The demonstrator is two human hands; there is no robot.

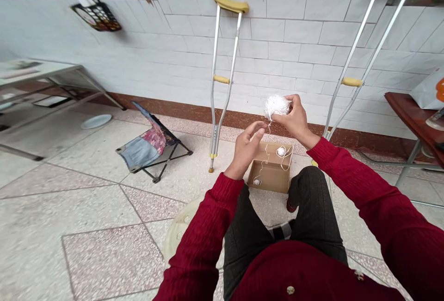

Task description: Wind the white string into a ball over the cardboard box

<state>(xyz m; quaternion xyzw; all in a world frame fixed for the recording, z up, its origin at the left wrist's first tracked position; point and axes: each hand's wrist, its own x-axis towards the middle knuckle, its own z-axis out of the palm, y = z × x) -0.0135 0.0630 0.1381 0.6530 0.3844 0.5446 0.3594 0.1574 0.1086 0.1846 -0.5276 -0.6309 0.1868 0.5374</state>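
Observation:
My right hand (pixel 294 118) grips a ball of white yarn (pixel 276 106) from its right side, thumb below and fingers behind. Just below and left of the ball, my left hand (pixel 247 147) has its thumb and fingertips drawn together at the loose yarn strand. The strand dangles from there into an open cardboard box (pixel 269 181) on the floor between my feet. Inside the box lie a small white ball (pixel 281 151) with a looped cord, and another small white clump (pixel 256 182) at the near left corner.
Two crutches, a left one (pixel 222 79) and a right one (pixel 352 82), lean on the tiled wall. A folding chair (pixel 144 150) and a plate (pixel 96 121) are on the floor leftward. A table (pixel 52 67) stands far left; a red-brown table (pixel 412 120) stands right.

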